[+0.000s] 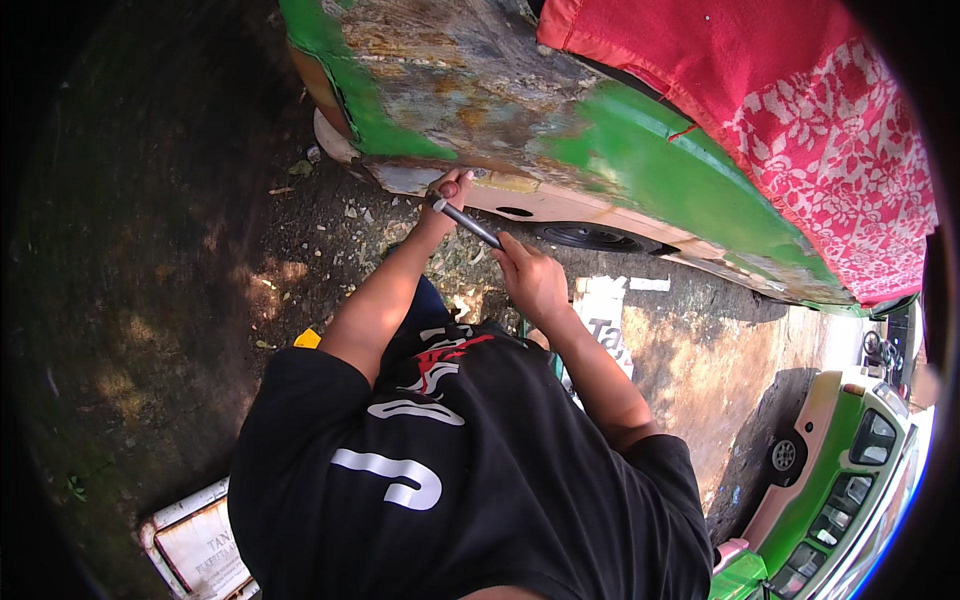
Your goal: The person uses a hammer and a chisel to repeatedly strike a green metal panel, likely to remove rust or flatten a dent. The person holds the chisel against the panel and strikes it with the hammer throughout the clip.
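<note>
In front of me a vehicle's body (640, 150) has green paint with stripped, rust-brown patches and a pale lower edge. My right hand (535, 282) is closed round the end of a hammer (472, 227) with a grey handle. The hammer's head is close by my left wrist and thumb; whether it touches them I cannot tell. My left hand (456, 188) is up against the lower edge of the body, its fingers curled. Whatever those fingers hold, if anything, is too small or hidden to make out.
A red cloth with white flowers (820, 140) drapes over the vehicle. Under its pale edge a dark wheel (590, 236) shows. Debris and a white printed sheet (600, 310) lie on the ground. A rusty white panel (205, 545) is behind me; another green vehicle (830, 490) stands at right.
</note>
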Demonstrator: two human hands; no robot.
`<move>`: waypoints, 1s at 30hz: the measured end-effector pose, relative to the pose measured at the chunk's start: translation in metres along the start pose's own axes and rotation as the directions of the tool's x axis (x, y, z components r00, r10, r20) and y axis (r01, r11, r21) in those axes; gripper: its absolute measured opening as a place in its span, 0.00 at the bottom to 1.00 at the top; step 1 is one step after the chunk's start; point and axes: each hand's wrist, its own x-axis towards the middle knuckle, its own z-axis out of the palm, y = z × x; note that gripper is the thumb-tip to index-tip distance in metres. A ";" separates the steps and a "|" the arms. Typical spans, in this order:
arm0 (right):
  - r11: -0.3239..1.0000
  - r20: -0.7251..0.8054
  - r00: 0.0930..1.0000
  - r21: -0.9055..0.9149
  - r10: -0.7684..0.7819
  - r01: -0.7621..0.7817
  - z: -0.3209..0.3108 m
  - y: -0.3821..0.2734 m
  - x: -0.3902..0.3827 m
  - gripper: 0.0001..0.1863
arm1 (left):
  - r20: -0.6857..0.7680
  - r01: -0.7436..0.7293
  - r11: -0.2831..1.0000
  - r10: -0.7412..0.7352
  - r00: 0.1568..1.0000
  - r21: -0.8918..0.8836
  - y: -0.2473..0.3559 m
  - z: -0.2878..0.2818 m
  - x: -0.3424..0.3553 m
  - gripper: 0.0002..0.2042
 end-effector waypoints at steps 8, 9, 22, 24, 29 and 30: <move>0.999 -0.006 0.999 -0.021 0.046 -0.046 0.002 0.004 -0.008 0.15 | 0.015 -0.037 0.999 0.037 0.999 -0.005 -0.003 0.002 0.006 0.14; 0.996 0.031 0.997 -0.065 0.067 -0.065 0.003 0.010 -0.002 0.15 | 0.004 -0.017 0.997 0.017 1.000 0.081 -0.026 0.002 0.011 0.14; 0.627 -0.056 0.851 0.702 0.522 -0.339 -0.018 0.074 -0.040 0.17 | -0.013 -0.048 0.890 0.047 0.999 -0.454 -0.014 -0.024 -0.015 0.04; 0.586 0.004 0.840 0.715 0.542 -0.382 -0.024 0.072 -0.045 0.17 | -0.005 -0.070 0.903 0.075 0.997 -0.423 -0.015 -0.020 -0.018 0.04; 0.596 0.054 0.830 0.671 0.555 -0.442 -0.024 0.071 -0.052 0.16 | 0.032 -0.156 0.922 0.178 0.983 -0.354 -0.018 -0.019 -0.018 0.02; 0.594 0.062 0.828 0.666 0.558 -0.451 -0.024 0.070 -0.053 0.16 | 0.043 -0.186 0.943 0.205 0.978 -0.275 -0.016 -0.019 -0.020 0.01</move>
